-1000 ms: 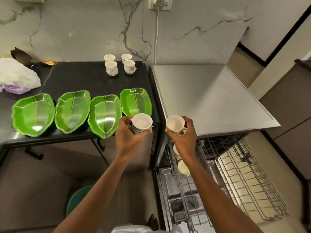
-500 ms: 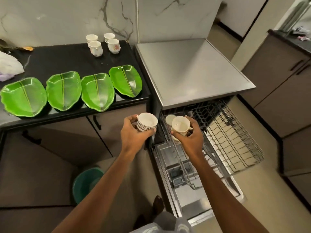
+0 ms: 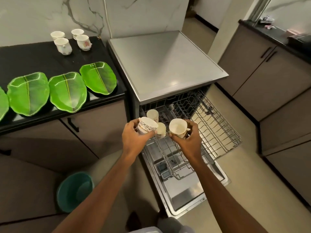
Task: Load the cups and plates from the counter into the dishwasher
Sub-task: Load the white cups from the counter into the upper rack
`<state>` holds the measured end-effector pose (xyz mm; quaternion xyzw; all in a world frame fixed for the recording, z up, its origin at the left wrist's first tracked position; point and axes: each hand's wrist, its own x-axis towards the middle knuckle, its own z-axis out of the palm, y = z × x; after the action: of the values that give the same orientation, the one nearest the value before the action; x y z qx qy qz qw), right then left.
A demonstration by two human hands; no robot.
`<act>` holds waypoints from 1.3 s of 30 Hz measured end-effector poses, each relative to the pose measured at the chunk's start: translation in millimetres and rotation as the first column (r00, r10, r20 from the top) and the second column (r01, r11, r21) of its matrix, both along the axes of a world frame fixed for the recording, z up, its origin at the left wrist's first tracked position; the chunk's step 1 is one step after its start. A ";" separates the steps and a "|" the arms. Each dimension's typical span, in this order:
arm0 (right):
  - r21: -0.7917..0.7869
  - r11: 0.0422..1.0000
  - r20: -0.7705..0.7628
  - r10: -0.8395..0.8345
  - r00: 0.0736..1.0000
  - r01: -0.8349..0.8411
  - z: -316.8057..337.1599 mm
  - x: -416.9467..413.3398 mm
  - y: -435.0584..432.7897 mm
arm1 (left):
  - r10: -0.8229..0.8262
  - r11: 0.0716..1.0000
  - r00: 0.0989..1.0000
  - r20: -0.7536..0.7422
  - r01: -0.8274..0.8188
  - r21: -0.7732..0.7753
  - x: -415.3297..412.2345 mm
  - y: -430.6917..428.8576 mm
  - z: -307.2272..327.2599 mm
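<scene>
The left hand [image 3: 134, 138] was curled round a banded cup [image 3: 146, 127], its mouth tipped toward two o'clock. The right hand [image 3: 188, 140] gripped a second cup [image 3: 177, 127] by its side, mouth facing up at the camera. Both hung over the near left corner of the pulled-out rack [image 3: 218, 128]. Two loaded cups [image 3: 152, 115] sat just at twelve and one o'clock of the left hand.

To do this step well, each cup probably wanted turning mouth down and seating between the wires beside those two. One hand should go at a time so that china did not knock china, and the fingers should loosen only once the cup sat steady.

Four more cups [image 3: 63, 46] stood on the counter [image 3: 33, 59] at ten o'clock, and the green plates [image 3: 67, 92] lay at nine.

No brand or wording could be read. The band on the left cup was ornament, and a small mark on the dishwasher door [image 3: 185, 190] was too tiny to make out.
</scene>
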<state>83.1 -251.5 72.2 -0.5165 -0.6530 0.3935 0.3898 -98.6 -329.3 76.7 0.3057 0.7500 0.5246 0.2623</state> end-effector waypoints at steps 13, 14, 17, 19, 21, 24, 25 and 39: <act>-0.034 0.992 0.093 0.122 0.988 -0.120 -51.8 66.8 50.5 | -0.223 0.964 0.950 -0.220 0.181 -0.196 43.1 65.7 -31.2; -0.044 0.991 0.121 0.133 0.984 -0.129 -58.6 70.2 52.1 | -0.258 0.953 0.933 -0.250 0.203 -0.224 44.7 70.0 -35.9; -0.106 0.985 0.194 0.156 0.968 -0.137 -77.5 78.6 55.5 | -0.356 0.915 0.877 -0.321 0.258 -0.310 50.7 85.3 -48.4; -0.164 0.975 0.210 0.184 0.960 -0.151 -89.5 82.8 58.5 | -0.428 0.881 0.840 -0.334 0.307 -0.359 53.0 96.0 -56.5; -0.230 0.957 0.235 0.229 0.945 -0.175 -100.6 85.9 63.0 | -0.506 0.837 0.796 -0.332 0.360 -0.412 54.4 107.5 -67.5; -0.298 0.939 0.273 0.258 0.927 -0.174 -120.9 87.3 69.4 | -0.618 0.760 0.705 -0.349 0.421 -0.495 52.9 126.2 -89.5; -0.322 0.934 0.276 0.251 0.928 -0.157 -127.8 86.6 70.4 | -0.653 0.733 0.667 -0.360 0.437 -0.521 52.5 132.0 -97.1; -0.170 0.950 0.622 0.309 0.719 -0.262 -230.1 49.7 72.1 | -0.929 0.355 0.079 -0.361 0.460 -0.814 51.9 190.8 -198.2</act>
<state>132.8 -179.4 -157.9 -0.5259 -0.8039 0.2712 0.0596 -46.7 -138.5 -121.5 0.7587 0.6158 -0.1047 0.1848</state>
